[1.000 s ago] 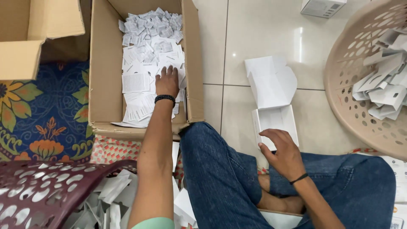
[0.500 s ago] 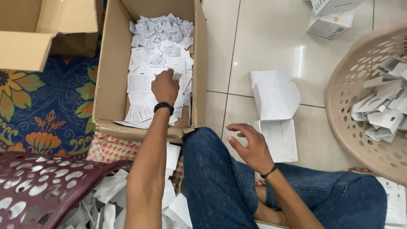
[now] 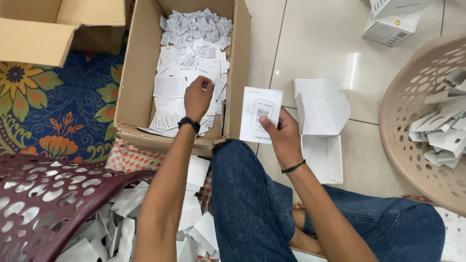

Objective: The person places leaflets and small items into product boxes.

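My left hand reaches into an open cardboard box and pinches a small white paper from the pile of folded leaflets and sachets inside. A black band sits on that wrist. My right hand holds a white printed card upright above my knee, thumb on its face. Just right of it an open white carton lies on the tiled floor.
A beige perforated basket with white folded cartons stands at the right. A maroon perforated basket of white pieces is at lower left. Another cardboard box rests on a floral mat. Small white boxes sit at top right.
My right hand has lifted from the white carton on the floor and now holds a white card up. My left hand stays in the cardboard box, now pinching a paper.
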